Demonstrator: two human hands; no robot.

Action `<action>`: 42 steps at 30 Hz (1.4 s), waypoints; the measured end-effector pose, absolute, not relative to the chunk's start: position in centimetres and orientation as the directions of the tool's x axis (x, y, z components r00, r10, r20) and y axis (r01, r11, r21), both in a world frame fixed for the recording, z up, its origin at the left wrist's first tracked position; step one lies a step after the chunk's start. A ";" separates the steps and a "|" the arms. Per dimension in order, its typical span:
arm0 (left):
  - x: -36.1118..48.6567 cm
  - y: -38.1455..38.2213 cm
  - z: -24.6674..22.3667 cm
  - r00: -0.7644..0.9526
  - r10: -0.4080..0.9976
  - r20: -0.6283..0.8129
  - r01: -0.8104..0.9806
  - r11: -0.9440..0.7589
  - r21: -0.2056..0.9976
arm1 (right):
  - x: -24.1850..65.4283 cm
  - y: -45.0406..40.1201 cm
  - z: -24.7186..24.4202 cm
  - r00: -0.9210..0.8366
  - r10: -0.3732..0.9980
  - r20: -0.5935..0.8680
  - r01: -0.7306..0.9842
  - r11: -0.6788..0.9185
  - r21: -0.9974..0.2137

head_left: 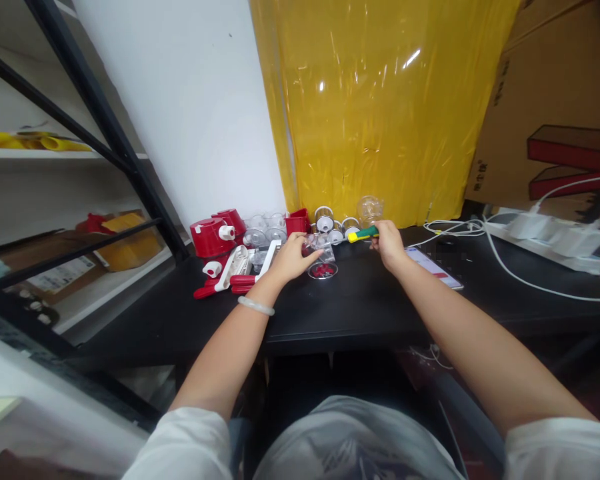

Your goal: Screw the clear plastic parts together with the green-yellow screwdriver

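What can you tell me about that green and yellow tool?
The green and yellow tool is slim and plastic-looking, mostly green with a yellow end. The right hand grips its green end, holding it nearly level, the yellow end slightly lower and pointing toward the left hand. Any tip beyond is unclear.

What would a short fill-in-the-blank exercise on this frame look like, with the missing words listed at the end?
1. The bare right hand holds a slim tool with a handle that is part yellow, part ____.
2. The bare left hand holds a clear plastic part whose round base shows ____ pieces.
3. A pale, ring-shaped bracelet circles the person's ____ wrist.
4. The large translucent sheet behind the black tabletop is ____.

Missing words: green; red; left; yellow.
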State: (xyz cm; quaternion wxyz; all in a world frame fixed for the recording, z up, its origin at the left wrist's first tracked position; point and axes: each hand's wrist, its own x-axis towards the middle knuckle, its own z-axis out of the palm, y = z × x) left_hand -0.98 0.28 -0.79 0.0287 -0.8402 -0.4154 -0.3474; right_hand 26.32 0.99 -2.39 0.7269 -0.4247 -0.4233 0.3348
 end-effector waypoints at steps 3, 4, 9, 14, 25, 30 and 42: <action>-1.0 0.3 -0.8 0.409 0.687 0.600 0.723 -0.645 0.247 | 26.0 0.6 -1.9 0.405 0.881 0.246 -0.257 0.368 -0.894; -1.0 0.3 -0.8 0.408 0.688 0.599 0.723 -0.645 0.248 | 25.9 0.5 -1.8 0.393 0.887 0.242 -0.284 0.367 -0.886; -0.9 0.2 -0.7 0.411 0.687 0.600 0.722 -0.647 0.246 | 25.8 0.2 -1.8 0.434 0.841 0.322 -0.150 0.420 -0.895; -0.9 0.2 -0.7 0.409 0.690 0.597 0.723 -0.644 0.250 | 26.2 0.4 -2.2 0.478 0.802 0.359 0.041 0.387 -0.921; -0.9 0.1 -0.6 0.416 0.681 0.602 0.714 -0.655 0.247 | 25.7 0.1 -1.6 0.484 0.835 0.262 -0.097 0.348 -0.932; -0.9 0.1 -0.6 0.406 0.693 0.595 0.719 -0.644 0.260 | 25.7 0.0 -1.3 0.370 0.906 0.206 -0.313 0.330 -0.890; -0.9 0.1 -0.6 0.414 0.686 0.598 0.719 -0.649 0.248 | 26.0 0.5 -1.9 0.469 0.845 0.257 -0.128 0.352 -0.927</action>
